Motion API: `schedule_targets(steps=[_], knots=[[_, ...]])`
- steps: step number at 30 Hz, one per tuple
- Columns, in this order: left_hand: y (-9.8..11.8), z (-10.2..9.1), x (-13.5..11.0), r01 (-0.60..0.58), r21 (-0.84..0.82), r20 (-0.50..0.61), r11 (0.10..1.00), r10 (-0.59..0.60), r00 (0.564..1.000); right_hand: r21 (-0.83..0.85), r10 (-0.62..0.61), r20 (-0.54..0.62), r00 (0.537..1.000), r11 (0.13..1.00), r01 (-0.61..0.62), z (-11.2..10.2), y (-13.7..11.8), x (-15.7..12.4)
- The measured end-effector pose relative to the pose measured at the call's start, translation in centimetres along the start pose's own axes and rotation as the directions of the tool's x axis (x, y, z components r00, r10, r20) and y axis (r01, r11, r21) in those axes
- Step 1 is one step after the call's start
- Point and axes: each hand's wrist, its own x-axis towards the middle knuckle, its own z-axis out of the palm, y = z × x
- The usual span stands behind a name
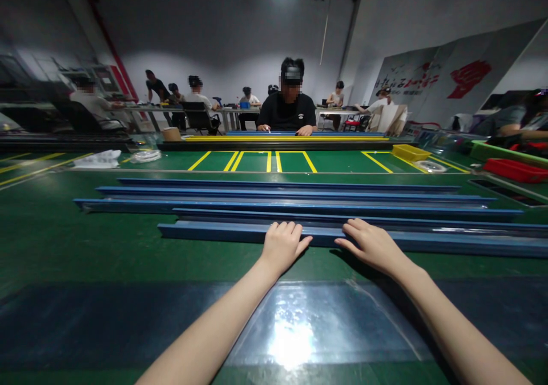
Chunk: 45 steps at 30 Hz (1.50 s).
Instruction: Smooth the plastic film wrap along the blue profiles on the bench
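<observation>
A long blue channel-shaped profile [214, 232] lies crosswise on the green table in front of me and runs out of view at the right. My left hand [282, 243] is closed over its near wall, fingers hooked over the top edge and the thumb along the front. A short way to the right, my right hand [370, 243] grips the same profile in a like manner, thumb on the near side. The fingertips of both hands are hidden inside the channel. Just beyond lie several similar blue profiles [141, 205], roughly parallel to it.
A clear plastic sheet [171, 322] covers the near table. Yellow tape lines [269, 162] mark the green top farther back. Yellow tray [411, 153] and red tray [514, 170] stand right. A person in black [287, 113] sits opposite, both hands at more profiles.
</observation>
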Motion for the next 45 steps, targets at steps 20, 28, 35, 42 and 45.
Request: schedule_targets(steps=[20, 28, 35, 42, 45], knots=[[0.1, 0.2, -0.2, 0.026, 0.012, -0.03, 1.0, -0.026, 0.999, 0.217, -0.002, -0.014, 1.0, 0.976, 0.005, 0.5, -1.3, 0.7], [-0.5, -1.1, 0.8, 0.092, 0.008, 0.193, 0.996, -0.091, 0.977, 0.249, 0.009, -0.054, 0.999, 0.969, 0.004, 0.8, -1.0, 0.7], [-1.7, -3.1, 1.9, 0.13, 0.027, 0.41, 0.991, -0.13, 0.903, 0.223, 0.012, -0.075, 0.997, 0.975, 0.005, 1.0, -0.9, 0.7], [-4.2, -4.0, -0.6, 0.055, 0.072, 0.416, 0.996, -0.08, 0.906, 0.187, -0.01, -0.15, 0.989, 0.982, 0.038, 1.2, -1.1, 0.7], [-5.7, -4.8, -1.7, 0.073, 0.095, 0.416, 0.993, -0.107, 0.903, 0.198, -0.013, -0.199, 0.98, 0.979, 0.054, 1.4, -1.2, 0.5]])
